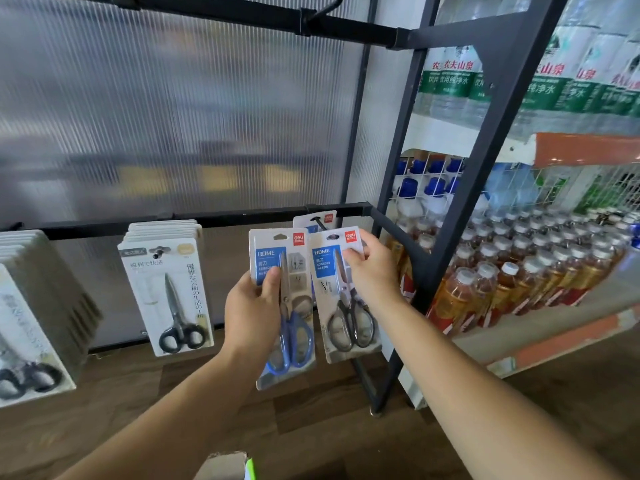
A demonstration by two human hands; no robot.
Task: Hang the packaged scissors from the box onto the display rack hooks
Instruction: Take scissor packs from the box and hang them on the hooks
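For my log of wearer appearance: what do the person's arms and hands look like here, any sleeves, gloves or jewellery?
The left forearm and right forearm are bare to the frame's bottom edge, no sleeve in view. The left hand and right hand are ungloved; no watch, ring or bracelet shows.

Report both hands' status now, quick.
Left hand: closed, gripping the blue-handled scissors pack, thumb across its front.
Right hand: closed, pinching the black-handled scissors pack near its top right.
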